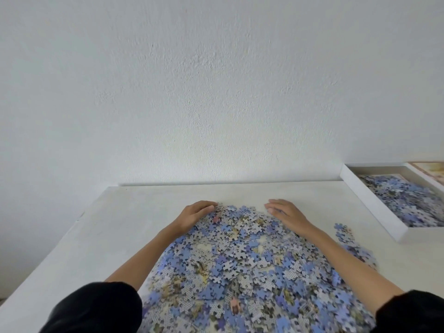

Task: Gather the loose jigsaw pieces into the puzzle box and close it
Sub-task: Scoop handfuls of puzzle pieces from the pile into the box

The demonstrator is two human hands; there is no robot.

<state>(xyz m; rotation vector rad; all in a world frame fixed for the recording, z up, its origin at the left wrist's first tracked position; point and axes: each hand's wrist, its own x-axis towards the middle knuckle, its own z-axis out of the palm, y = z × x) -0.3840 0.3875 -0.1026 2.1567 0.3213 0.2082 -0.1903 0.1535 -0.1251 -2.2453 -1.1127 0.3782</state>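
1. White flat-topped bench [115, 227], set against a pale textured wall [216, 92]; it carries all the items below.
2. Large loose heap of blue, grey and cream cardboard jigsaw pieces [240, 260], spread over the near middle of the bench between the two forearms.
3. Left hand [195, 215], released. Its fingers are gently curved and rest against the far left edge of the heap, cupping the pieces without clasping any.
4. Right hand [286, 212], released. Its fingers are nearly straight and lie flat at the far right edge of the heap, touching the pieces.
5. Black fabric sleeves [96, 308], pushed back above both bare forearms.
6. Shallow white rectangular cardboard puzzle box [371, 205], uncovered, at the bench's far right, well apart from the hands. It already holds a layer of blue jigsaw pieces.
7. Small joined cluster of blue pieces [344, 233], lying on the bench between the heap and the box.
8. Printed cream-coloured panel [430, 170] just beyond the box; whether this is the lid cannot be told.
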